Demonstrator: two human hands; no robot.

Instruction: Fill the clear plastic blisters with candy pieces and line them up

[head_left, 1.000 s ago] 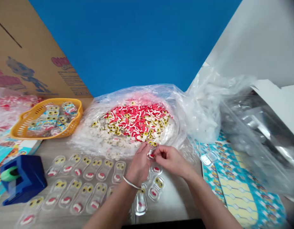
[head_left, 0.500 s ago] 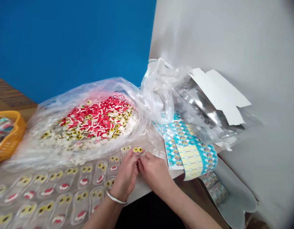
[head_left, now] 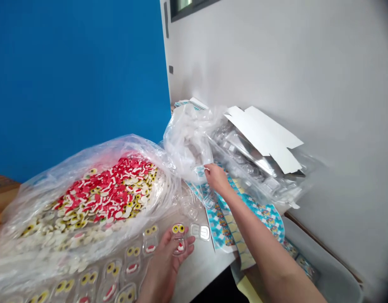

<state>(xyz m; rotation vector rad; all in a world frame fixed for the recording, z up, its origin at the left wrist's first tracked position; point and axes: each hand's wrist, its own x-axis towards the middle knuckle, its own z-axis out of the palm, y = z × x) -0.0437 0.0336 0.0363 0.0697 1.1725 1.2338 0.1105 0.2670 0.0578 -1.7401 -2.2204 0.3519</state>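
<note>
My left hand holds a small clear plastic blister shell between thumb and fingers. Two yellow-and-black eye pieces sit in its top and a red-and-white mouth piece in its lower part. Farther forward, my right hand has its fingers closed at the edge of a crumpled clear plastic bag, over blue printed sheets. Whatever lies between those fingertips is too small to make out. Clear empty shells lie just right of the held one.
A large clear bag of red mouth and yellow eye pieces spreads over the left. Rows of filled shells lie along the table. Bagged clear plastic parts and a white card lean by the wall. A grey bin stands lower right.
My right hand has left the blister shell and reached forward to the bag and printed sheets. My left hand keeps the shell, now tilted with its mouth piece showing. The view has turned right.
</note>
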